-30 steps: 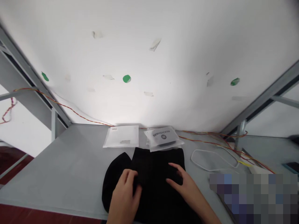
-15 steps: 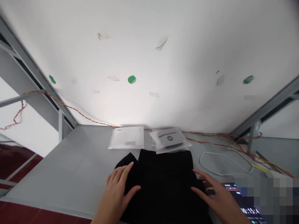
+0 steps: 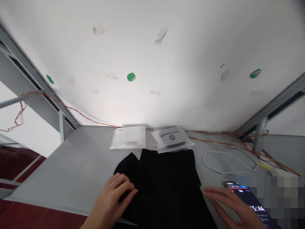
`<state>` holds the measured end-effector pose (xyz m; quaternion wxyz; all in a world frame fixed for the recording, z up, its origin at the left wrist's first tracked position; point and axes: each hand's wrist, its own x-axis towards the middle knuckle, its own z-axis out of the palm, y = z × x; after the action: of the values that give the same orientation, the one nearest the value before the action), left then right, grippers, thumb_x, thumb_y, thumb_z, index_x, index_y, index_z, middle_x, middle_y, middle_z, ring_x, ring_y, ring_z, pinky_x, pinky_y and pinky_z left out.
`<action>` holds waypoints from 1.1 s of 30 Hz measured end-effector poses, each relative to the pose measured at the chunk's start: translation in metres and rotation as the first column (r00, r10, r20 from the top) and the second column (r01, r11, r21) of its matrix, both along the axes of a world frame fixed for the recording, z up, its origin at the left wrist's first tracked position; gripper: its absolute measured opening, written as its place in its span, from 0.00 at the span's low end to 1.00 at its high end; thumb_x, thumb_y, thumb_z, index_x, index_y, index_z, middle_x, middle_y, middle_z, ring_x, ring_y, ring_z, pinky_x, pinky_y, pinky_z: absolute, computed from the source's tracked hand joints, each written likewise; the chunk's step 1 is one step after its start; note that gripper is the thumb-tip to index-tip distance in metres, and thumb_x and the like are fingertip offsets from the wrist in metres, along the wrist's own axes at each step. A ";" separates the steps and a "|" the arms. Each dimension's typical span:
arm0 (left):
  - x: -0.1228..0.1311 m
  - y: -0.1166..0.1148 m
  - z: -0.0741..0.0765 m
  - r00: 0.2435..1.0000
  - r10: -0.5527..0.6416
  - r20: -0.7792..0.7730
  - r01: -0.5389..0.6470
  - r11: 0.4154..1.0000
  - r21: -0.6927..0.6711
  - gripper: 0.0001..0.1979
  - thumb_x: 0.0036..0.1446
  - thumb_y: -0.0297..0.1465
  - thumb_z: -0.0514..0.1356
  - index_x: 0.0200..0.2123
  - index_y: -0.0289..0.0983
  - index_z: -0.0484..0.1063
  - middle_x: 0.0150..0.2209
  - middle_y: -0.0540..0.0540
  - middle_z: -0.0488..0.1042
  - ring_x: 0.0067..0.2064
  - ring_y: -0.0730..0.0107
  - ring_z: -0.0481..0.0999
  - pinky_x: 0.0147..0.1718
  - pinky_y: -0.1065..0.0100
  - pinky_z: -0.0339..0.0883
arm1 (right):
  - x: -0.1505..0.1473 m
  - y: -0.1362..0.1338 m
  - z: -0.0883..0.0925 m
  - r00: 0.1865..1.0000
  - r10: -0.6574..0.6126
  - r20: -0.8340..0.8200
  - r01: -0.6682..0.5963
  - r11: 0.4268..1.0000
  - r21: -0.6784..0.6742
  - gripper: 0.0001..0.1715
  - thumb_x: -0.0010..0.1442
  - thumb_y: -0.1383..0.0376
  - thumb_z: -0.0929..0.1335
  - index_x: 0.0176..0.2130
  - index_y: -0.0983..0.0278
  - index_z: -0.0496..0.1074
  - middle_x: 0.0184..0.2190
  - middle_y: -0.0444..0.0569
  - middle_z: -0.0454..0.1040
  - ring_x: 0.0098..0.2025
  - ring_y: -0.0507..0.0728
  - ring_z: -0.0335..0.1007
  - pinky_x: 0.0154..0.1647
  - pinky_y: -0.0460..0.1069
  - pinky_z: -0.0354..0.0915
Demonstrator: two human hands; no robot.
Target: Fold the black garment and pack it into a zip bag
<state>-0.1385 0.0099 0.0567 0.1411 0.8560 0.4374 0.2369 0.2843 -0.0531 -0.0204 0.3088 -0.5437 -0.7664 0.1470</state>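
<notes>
A black garment (image 3: pixel 164 183) lies on a grey surface (image 3: pixel 71 168).
The left hand (image 3: pixel 114 197) rests on its left edge, fingers loosely bent, gripping nothing; the right hand (image 3: pixel 230 203) lies open and flat beside its right edge, near a phone (image 3: pixel 250 202).

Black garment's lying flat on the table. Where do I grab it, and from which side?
Pinch the black garment at its left flap, the pointed fold jutting past the main panel, coming from the left, beside where the left hand rests. The middle lies flat on the table, leaving nothing to pinch there.
</notes>
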 end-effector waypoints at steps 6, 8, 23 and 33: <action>0.041 0.061 -0.014 0.969 -0.183 -0.166 0.183 0.983 -0.020 0.14 0.66 0.30 0.63 0.53 0.48 0.76 0.58 0.46 0.75 0.57 0.55 0.75 0.55 0.53 0.70 | -0.013 0.057 0.000 0.976 0.060 0.211 -0.073 0.996 0.055 0.23 0.64 0.67 0.65 0.55 0.53 0.79 0.54 0.50 0.81 0.60 0.67 0.75 0.56 0.65 0.75; 0.046 0.073 -0.011 0.987 -0.100 -0.125 0.092 0.993 -0.075 0.09 0.70 0.34 0.57 0.45 0.43 0.78 0.47 0.47 0.80 0.47 0.61 0.80 0.47 0.59 0.72 | -0.014 0.064 -0.002 0.991 0.030 0.133 -0.038 0.998 0.054 0.20 0.68 0.65 0.65 0.54 0.54 0.79 0.50 0.51 0.83 0.54 0.64 0.79 0.54 0.62 0.76; 0.080 0.038 -0.045 0.963 0.029 -0.268 0.022 0.982 0.185 0.28 0.71 0.38 0.55 0.71 0.43 0.59 0.70 0.40 0.63 0.70 0.47 0.63 0.64 0.42 0.65 | -0.101 0.078 -0.014 0.968 -0.075 0.241 0.057 0.995 0.080 0.32 0.73 0.55 0.62 0.72 0.56 0.59 0.73 0.56 0.58 0.73 0.68 0.56 0.66 0.66 0.66; 0.061 0.034 -0.069 0.942 0.073 -0.328 -0.013 0.983 0.181 0.40 0.70 0.49 0.53 0.76 0.48 0.37 0.75 0.41 0.53 0.73 0.46 0.57 0.65 0.40 0.61 | -0.088 0.061 -0.017 0.913 -0.125 0.388 0.151 0.988 -0.037 0.40 0.71 0.46 0.62 0.75 0.51 0.47 0.75 0.52 0.50 0.75 0.69 0.48 0.70 0.71 0.58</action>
<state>-0.0775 0.0442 -0.0119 -0.0163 0.8830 0.4508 0.1295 0.1961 0.0078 -0.0373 0.1442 -0.6244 -0.7666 0.0407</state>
